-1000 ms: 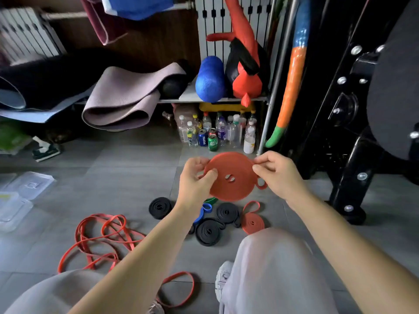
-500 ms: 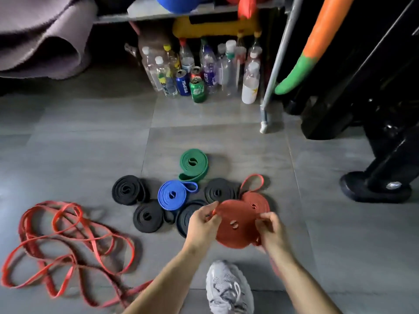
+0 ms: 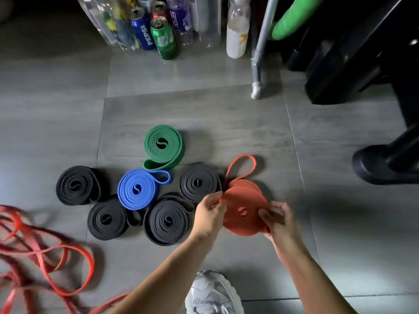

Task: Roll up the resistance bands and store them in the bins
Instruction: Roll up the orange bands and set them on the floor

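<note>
Red rubber, wound into a flat disc, is the band in hand: the rolled red band [image 3: 243,211] sits low over the floor [image 3: 204,109] between both hands, at the right end of a cluster of finished coils. The left hand [image 3: 209,215] grips its left edge with curled fingers and the thumb across the face. The right hand [image 3: 277,219] pinches the right edge, fingers bent round behind it. Neither hand is spread open.

Just behind and partly under it lies a second red coil [image 3: 238,184], whose loose tail loop [image 3: 241,168] arcs away over the tile. Whether the held disc already touches that coil I cannot tell.

Nothing ties the wound rubber, so the main risk, as I judge it, is that the disc springs apart once the pinch eases, most of all if one hand lets go first. Set half on the coil beneath, it could tilt, slide off and shed its outer turns. A careless landing might also nudge the nearest black coil [image 3: 199,182] or catch that stray loop.

Further out lie three more black coils [image 3: 167,219], a blue coil [image 3: 137,189] and a green coil [image 3: 163,145], each with a slack tail. No bin is in view, so every coil needs another lift, another chance to unwind. At far left the unrolled red bands [image 3: 45,252] sprawl near the shoe [image 3: 213,293], where a foot could snag them.
</note>
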`<action>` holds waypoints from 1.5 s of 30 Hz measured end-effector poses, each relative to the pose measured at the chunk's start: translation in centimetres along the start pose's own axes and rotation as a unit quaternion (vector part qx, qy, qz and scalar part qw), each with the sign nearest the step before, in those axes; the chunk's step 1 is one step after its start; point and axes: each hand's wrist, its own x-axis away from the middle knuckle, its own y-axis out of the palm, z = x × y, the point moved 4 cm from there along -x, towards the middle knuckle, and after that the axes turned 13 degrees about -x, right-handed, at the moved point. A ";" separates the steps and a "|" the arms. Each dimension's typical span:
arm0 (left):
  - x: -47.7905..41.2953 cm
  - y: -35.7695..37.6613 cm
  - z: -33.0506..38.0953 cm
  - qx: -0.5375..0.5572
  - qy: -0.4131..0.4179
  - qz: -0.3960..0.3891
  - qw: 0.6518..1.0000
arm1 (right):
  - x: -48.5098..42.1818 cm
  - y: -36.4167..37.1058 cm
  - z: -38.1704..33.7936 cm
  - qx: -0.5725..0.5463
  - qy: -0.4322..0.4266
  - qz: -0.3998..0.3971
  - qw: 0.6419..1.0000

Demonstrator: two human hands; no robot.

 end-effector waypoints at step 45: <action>-9.0 8.3 3.7 -0.611 0.246 -0.110 0.744 | -12.7 -4.9 -5.7 0.121 -0.145 0.165 0.968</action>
